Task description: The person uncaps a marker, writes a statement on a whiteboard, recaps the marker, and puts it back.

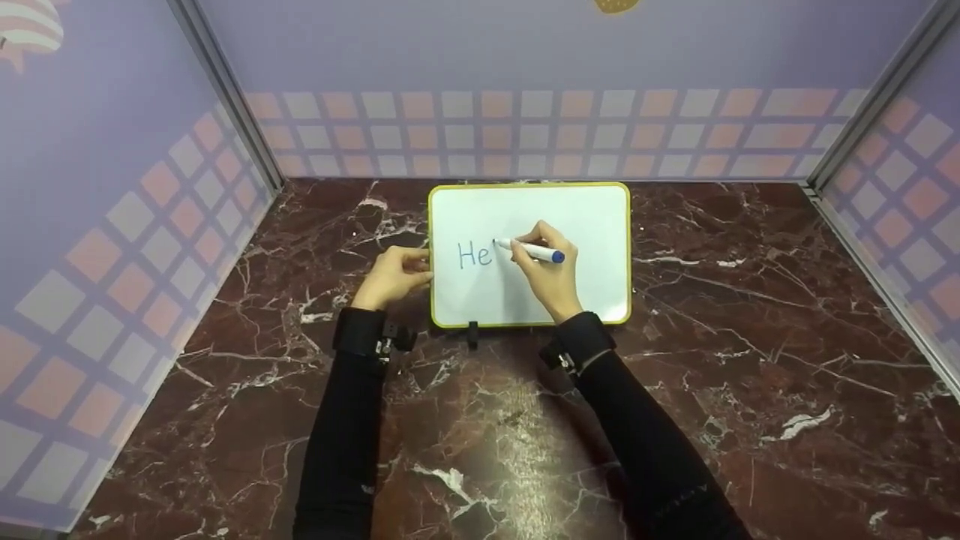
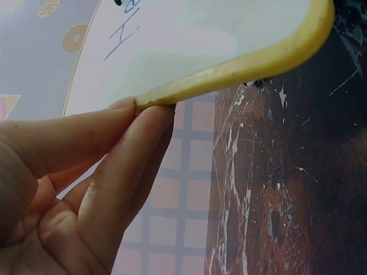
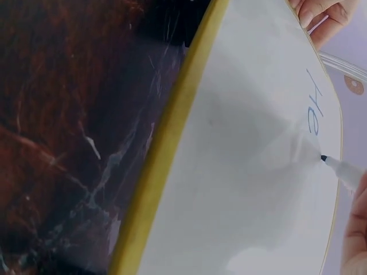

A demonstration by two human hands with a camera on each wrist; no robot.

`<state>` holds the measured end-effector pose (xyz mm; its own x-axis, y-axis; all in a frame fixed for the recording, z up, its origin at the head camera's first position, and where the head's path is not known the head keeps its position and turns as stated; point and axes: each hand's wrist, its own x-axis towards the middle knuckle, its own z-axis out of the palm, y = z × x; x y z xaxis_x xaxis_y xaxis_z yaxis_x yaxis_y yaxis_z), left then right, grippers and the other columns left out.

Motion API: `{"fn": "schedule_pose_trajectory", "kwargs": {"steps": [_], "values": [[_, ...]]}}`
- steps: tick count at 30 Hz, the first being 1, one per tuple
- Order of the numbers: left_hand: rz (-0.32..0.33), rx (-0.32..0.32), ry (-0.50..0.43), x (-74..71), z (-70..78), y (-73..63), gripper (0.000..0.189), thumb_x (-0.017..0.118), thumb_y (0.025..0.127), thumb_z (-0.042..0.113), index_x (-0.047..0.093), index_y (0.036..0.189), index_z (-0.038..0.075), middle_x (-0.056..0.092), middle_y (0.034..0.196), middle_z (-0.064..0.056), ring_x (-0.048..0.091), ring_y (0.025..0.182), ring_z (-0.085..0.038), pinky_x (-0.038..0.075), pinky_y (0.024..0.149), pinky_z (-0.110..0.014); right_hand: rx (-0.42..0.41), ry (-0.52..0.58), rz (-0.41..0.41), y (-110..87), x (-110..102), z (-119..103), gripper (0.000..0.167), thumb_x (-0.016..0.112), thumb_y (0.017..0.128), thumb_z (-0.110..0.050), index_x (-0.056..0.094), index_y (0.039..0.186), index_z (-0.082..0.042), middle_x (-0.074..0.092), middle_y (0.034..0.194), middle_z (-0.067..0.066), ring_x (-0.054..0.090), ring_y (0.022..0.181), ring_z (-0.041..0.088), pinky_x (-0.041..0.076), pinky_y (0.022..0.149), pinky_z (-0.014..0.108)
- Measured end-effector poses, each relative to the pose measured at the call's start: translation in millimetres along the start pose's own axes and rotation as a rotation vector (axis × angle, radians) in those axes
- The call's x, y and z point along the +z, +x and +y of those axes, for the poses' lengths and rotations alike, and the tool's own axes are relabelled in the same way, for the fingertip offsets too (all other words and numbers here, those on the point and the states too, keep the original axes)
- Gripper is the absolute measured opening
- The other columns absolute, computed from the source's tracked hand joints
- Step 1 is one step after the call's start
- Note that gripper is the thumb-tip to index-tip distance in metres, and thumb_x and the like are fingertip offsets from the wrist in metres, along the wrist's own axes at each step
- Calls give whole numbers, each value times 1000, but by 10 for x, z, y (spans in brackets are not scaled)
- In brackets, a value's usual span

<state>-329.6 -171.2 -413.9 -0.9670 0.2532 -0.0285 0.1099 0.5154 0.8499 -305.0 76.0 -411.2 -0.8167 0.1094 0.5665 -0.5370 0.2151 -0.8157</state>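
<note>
Through the head camera I'm looking down into what is seeming to be a small recording booth, more a work station than a lived-in room. Smooth lavender wall panels printed with pink and white squares (image 1: 525,52) are enclosing the left, far and right sides, and straight grey metal corner strips (image 1: 229,90) are running along their joins. A pink-and-white striped print (image 1: 34,26) and, in the left wrist view, a tan doughnut print (image 2: 67,35) are giving it a nursery-like look. A glossy, dark red-brown, white-veined marble-patterned counter (image 1: 750,315) is filling the floor of the booth. Black wrist straps with small devices (image 1: 358,331) are also suggesting recording.
</note>
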Motion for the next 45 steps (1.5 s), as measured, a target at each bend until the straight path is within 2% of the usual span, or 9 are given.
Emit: {"fn": "schedule_pose_trajectory", "kwargs": {"steps": [4, 9, 13, 18, 22, 29, 33, 41, 45], "values": [[1, -1, 9, -3, -7, -3, 48, 61, 93, -4, 49, 139, -10, 60, 128, -33, 62, 119, -40, 59, 92, -37, 2, -7, -54, -44, -51, -134, 16, 62, 84, 11, 53, 72, 11, 69, 77, 26, 61, 59, 3, 46, 55, 14], [-1, 7, 14, -8, -21, 6, 48, 61, 94, -4, 49, 139, -9, 60, 129, -31, 62, 119, -39, 60, 92, -36, 20, -22, -95, -75, -100, -161, 21, 60, 83, 12, 48, 67, 8, 67, 73, 25, 57, 55, 2, 45, 54, 14], [0, 2, -5, -4, -25, 5, 48, 61, 93, -5, 48, 139, -11, 61, 126, -33, 63, 117, -41, 60, 91, -35, 11, -16, -56, -57, -114, -117, 19, 62, 84, 13, 49, 70, 11, 66, 74, 26, 58, 56, 4, 46, 54, 14], [6, 0, -18, 4, -23, 1, 49, 61, 93, -5, 48, 139, -12, 61, 125, -34, 63, 116, -41, 60, 91, -35, -18, -7, 21, 25, -94, 89, 14, 66, 85, 10, 55, 77, 13, 68, 82, 26, 61, 60, 2, 49, 56, 13], [4, 8, 3, 9, -19, 6, 49, 61, 93, -4, 48, 139, -11, 61, 126, -33, 63, 116, -41, 60, 89, -34, -31, -19, 30, 59, -100, 183, 13, 68, 86, 6, 58, 77, 9, 70, 83, 23, 62, 62, 1, 49, 56, 13], [-4, -1, -17, -3, -28, 8, 49, 61, 93, -5, 47, 140, -11, 60, 127, -34, 63, 117, -42, 59, 92, -38, -19, -19, -51, 2, -170, 210, 17, 66, 83, 5, 54, 71, 3, 71, 76, 16, 63, 59, 7, 51, 55, 18], [-6, 8, 2, -19, -26, -6, 48, 61, 93, -3, 49, 139, -10, 60, 128, -33, 62, 118, -41, 59, 94, -40, -7, -46, -89, -37, -223, 209, 19, 63, 83, 5, 51, 68, 0, 71, 74, 14, 63, 58, 9, 49, 53, 19], [6, 23, 33, -7, -36, -5, 46, 62, 93, -3, 52, 138, -9, 63, 124, -31, 65, 115, -39, 60, 91, -38, -19, -42, -14, -33, -300, 242, 20, 66, 85, 4, 52, 71, 5, 71, 79, 17, 65, 63, 4, 54, 57, 18], [7, 43, 23, 5, -18, -1, 46, 62, 92, -4, 53, 136, -9, 64, 123, -32, 66, 112, -40, 61, 88, -35, -10, -60, 15, -33, -294, 234, 19, 67, 86, 6, 54, 72, 7, 71, 81, 21, 62, 63, 2, 50, 57, 15]]}}
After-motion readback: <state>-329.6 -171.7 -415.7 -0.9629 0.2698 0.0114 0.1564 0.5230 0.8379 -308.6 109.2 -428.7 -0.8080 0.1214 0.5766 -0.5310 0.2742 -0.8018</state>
